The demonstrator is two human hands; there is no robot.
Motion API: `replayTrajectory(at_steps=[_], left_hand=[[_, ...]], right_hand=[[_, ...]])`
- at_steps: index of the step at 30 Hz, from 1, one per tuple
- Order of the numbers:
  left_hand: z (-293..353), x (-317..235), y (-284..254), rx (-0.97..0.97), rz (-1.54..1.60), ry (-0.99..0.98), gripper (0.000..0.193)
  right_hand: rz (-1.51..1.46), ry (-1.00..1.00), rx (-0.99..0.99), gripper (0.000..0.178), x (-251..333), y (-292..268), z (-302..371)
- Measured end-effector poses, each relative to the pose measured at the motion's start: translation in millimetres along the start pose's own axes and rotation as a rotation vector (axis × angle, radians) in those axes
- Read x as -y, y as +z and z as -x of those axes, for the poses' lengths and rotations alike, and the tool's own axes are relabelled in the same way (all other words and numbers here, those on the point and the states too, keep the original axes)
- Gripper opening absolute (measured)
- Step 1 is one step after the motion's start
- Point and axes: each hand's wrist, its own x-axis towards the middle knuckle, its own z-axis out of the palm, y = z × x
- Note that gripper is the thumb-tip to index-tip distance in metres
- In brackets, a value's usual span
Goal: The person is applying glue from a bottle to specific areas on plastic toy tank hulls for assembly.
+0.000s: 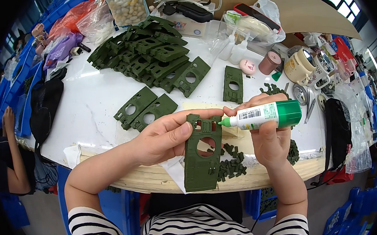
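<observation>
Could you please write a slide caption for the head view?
Left hand holds a green plastic panel; right hand aims a glue bottle at it.

Left hand (163, 139) holds green plate (202, 158); right hand (269, 140) aims glue bottle (267, 115) at it

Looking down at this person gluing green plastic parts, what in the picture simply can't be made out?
All in the head view:
- Glue bottle: its far side is wrapped by the right hand.
- Green plate: its back faces away, and the left hand covers part of its left edge.
- Stack of green plates: lower ones are buried, so no count is possible.
- Small green pieces: too small to tell shapes.
- Mug: its contents are out of sight.
</observation>
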Motion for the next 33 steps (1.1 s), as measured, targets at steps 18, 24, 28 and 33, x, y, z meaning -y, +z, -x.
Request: replayTrajectory(at_steps=[18, 24, 28, 33], left_hand=[[0.1, -2.4, 2.3, -0.011, 0.002, -0.006, 0.074], [-0.8, -3.3, 4.2, -0.036, -0.002, 0.003, 0.076], [-2.1, -6.0, 6.4, -0.015, -0.01, 0.011, 0.076], [-1.7, -5.4, 5.5, -0.005, -0.009, 0.017, 0.076]], right_hand=[[-0.047, 0.012, -0.015, 0.036, -1.5, -0.6, 1.3], [-0.06, 0.014, 0.006, 0.035, -0.5, 0.6, -0.1], [-0.043, 0.008, 0.017, 0.035, 0.8, 1.9, -0.3], [-0.033, 0.006, 0.03, 0.035, 0.2, 2.7, -0.2]])
